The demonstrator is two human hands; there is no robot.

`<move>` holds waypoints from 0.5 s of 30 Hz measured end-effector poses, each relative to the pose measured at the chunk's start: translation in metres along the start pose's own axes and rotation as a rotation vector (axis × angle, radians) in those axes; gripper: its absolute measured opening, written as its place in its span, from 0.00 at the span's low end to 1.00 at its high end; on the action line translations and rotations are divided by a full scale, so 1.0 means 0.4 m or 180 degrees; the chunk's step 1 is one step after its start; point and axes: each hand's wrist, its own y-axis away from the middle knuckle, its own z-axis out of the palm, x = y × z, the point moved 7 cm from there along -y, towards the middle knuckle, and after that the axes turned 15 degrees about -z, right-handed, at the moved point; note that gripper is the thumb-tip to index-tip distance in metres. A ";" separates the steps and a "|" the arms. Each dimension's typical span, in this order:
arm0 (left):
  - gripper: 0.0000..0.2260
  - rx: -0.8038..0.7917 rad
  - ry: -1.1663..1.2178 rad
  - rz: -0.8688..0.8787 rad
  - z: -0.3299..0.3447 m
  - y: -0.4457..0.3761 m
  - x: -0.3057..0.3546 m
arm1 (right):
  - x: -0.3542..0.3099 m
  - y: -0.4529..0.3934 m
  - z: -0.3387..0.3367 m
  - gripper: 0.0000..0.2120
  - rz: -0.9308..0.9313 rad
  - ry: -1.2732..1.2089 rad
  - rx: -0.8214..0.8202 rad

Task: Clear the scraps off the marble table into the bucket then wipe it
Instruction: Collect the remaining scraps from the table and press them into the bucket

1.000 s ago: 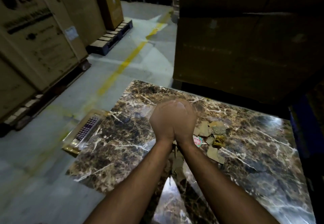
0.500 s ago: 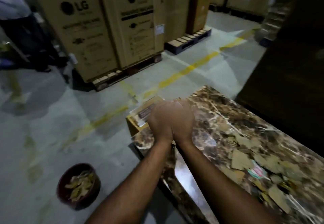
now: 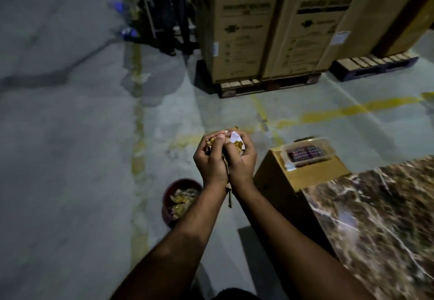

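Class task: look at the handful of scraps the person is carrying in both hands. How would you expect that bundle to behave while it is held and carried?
The scraps look like thin torn card and paper, so probably light and crushable. Both the left hand and the right hand cup them, suggesting a loose bundle that spills easily. One strip dangles limp below the wrists, so likely floppy.

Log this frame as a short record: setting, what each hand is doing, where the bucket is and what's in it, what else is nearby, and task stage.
setting: dim warehouse, concrete floor with yellow lines
left hand: cupped against the right, holding scraps
right hand: cupped, holding the same scraps
bucket: on the floor, below and left of the hands, already holds scraps
marble table: at right, visible part bare
nearby: cardboard box beside the table with a clear plastic tray on top
stage: handful not yet dropped
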 end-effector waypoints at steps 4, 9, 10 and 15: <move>0.05 0.0357 0.0128 0.0018 -0.156 -0.116 0.068 | 0.056 0.024 0.205 0.06 0.0198 -0.0103 -0.0351; 0.04 0.0813 0.0068 -0.0003 -0.291 -0.221 0.095 | 0.095 0.044 0.352 0.14 0.0235 -0.0082 -0.0490; 0.04 0.0882 0.0059 -0.0018 -0.308 -0.236 0.091 | 0.107 0.046 0.369 0.17 0.0258 -0.0082 -0.0498; 0.04 0.1139 0.0003 -0.0154 -0.365 -0.308 0.033 | 0.218 0.052 0.422 0.22 0.0523 -0.0120 -0.0640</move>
